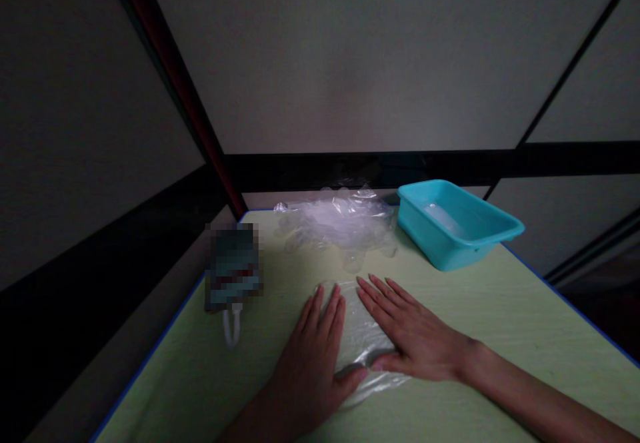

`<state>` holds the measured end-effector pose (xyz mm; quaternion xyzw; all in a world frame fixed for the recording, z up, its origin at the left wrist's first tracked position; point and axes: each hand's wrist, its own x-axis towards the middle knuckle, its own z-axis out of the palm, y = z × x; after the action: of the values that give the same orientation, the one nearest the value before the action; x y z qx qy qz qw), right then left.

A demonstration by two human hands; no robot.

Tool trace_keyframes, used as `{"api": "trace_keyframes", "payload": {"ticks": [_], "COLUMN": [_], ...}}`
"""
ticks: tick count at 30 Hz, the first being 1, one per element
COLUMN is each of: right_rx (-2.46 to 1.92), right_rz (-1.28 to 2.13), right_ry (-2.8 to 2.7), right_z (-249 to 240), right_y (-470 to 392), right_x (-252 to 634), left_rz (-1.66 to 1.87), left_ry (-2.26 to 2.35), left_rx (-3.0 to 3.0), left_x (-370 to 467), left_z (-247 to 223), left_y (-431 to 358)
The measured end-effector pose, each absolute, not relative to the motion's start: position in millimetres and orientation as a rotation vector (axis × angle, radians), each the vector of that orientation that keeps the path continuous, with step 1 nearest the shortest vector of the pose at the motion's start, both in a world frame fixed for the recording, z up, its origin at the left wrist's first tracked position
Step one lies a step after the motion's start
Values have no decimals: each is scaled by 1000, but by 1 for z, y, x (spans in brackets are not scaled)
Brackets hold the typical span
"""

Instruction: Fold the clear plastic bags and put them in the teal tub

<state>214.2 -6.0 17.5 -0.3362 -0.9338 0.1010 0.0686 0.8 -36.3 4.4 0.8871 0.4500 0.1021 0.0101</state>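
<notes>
My left hand [317,356] lies flat with its fingers stretched out, on the left part of a thin clear plastic piece [367,340]. From the other side my right hand [410,330] presses on the same plastic, palm down and fingers extended. The two thumbs nearly meet near its crinkled lower edge. Its full outline is partly hidden under the hands, so I cannot tell whether it is a glove. Just beyond the fingertips is a loose pile of clear disposable plastic gloves [340,220], with rounded finger ends poking out at its front.
A turquoise plastic basin [450,236] stands at the back right of the pale green table [500,336], which has a blue edge. A blurred-out dark item [234,266] with a white loop [231,326] lies at the left edge. Panelled walls rise behind and left.
</notes>
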Motion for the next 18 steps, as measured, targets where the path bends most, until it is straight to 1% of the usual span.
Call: {"api": "trace_keyframes", "payload": {"ticks": [7,9,12,15,18], "right_rx": [-839,-804,-717,-648,-598], "right_rz": [570,516,324,139,73], "right_ry": [-2593,-2653,-2780,-2877,-2910], "right_z": [30,38,47,53,56], "right_y": [3,2,-6,-17,-26], "right_x": [244,252,256,252,250], "left_rz": [411,455,556,699,789], "left_ry": [1324,1302,1260,1361,1454], "left_rx": [2720,2714,2716,2632,2487], "left_x": [-10,-20,-34,-43,-46], "left_z": [11,15,17,16,13], "left_y": [-41,-45,-52,-58,-61]}}
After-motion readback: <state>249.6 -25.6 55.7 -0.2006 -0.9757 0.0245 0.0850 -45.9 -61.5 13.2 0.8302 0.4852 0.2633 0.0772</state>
